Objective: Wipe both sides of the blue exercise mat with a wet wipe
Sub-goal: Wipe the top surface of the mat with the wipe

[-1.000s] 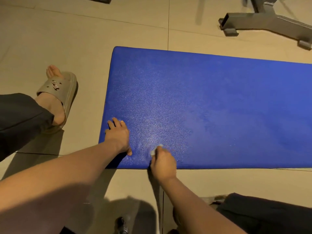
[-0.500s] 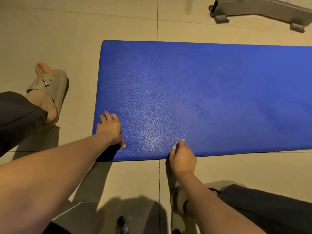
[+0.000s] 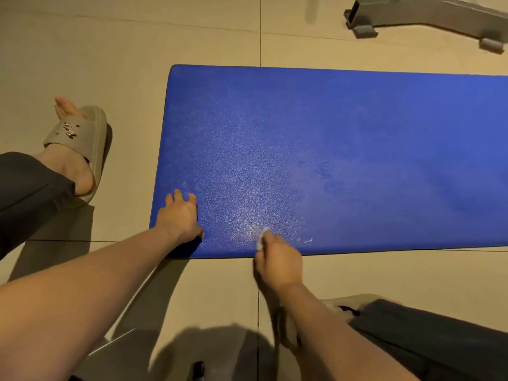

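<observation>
The blue exercise mat [image 3: 343, 149] lies flat on the tiled floor and runs off the right edge of view. Its near left part glistens wet. My left hand [image 3: 180, 215] presses on the mat's near left corner with fingers spread. My right hand [image 3: 277, 259] sits at the mat's near edge and pinches a small white wet wipe [image 3: 261, 237], which touches the mat surface. Most of the wipe is hidden inside my fingers.
My left foot in a beige slipper [image 3: 79, 141] stands on the floor left of the mat. My right knee in dark trousers [image 3: 428, 334] is at the lower right. A grey metal equipment base [image 3: 423, 17] stands beyond the mat's far edge.
My right hand with the wipe slid right along the near edge, then back left a little. My left hand stayed on the corner. The camera shifted slightly.
</observation>
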